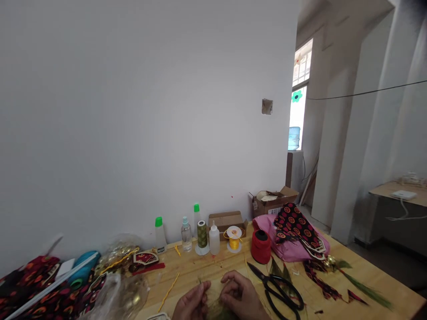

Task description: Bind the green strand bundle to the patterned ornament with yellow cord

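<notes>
At the bottom middle, my left hand (192,301) is closed, thumb pressed to the fingers, with a small green tip showing above the pinch. Fine olive-green threads (215,304) spread between my two hands. My right hand (243,294) has its fingers curled in over the other side of these threads. The lower part of the strands falls out of the frame. Black-handled scissors (278,284) lie just right of my right hand, blades pointing up and left. A twisted yellow cord (169,291) lies left of my left hand.
Along the wall stand a green thread spool (202,234), a white squeeze bottle (214,240), a yellow thread spool (234,242) and a red thread cone (260,249). Patterned cloth (295,226) covers a pink bag (280,251). Bagged gold bells (131,298) lie left.
</notes>
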`<state>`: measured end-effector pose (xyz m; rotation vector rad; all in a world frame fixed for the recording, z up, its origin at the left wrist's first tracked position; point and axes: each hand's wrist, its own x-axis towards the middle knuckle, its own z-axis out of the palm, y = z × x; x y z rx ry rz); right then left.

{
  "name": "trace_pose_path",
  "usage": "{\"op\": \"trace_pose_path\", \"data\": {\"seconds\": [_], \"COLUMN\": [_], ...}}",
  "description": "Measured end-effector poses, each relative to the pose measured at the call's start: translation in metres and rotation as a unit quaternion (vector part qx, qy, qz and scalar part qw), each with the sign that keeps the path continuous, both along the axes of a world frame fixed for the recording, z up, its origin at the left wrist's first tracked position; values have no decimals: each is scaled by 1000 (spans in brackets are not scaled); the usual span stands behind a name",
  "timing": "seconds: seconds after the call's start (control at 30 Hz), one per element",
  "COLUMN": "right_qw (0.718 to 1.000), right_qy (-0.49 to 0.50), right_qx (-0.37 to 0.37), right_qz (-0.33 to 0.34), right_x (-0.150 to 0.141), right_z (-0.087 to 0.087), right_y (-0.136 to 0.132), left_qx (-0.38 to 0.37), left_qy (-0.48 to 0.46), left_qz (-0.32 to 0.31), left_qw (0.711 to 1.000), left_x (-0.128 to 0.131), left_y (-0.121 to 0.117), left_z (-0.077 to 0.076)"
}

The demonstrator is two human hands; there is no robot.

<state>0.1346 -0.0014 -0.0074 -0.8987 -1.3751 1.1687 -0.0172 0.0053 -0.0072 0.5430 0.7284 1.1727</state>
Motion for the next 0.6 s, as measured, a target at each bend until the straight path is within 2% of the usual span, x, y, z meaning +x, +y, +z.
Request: {"op": "trace_pose_path", "data": {"seconds": [0.1, 0.17, 0.27, 0.37, 0.47, 0.6], "right_qw": [999, 997, 983, 957, 962, 985], "right_qy": [5, -4, -69, -137, -137, -89], "right_qx": [12, 20, 58, 123, 115, 104], "right_qz": [-42, -81, -159, -224, -205, -109], "right_x": [7, 14, 26, 31, 21, -6], "right_z": [0, -2, -5, -1, 8, 19], "right_y": [3, 7, 12, 10, 2, -10], "left_qx": [-1, 10, 26, 54, 94, 129], "left_qy": [-36, -51, -57, -21, 56, 120], "left_qz": [86, 118, 125, 92, 25, -27], "left_qw": [996, 992, 990, 994, 994, 984], "left_x": [-11, -17, -23, -21, -15, -7], "left_y": [-2, -2, -1, -2, -4, -7], "left_z": [10, 15, 18, 16, 13, 13]}}
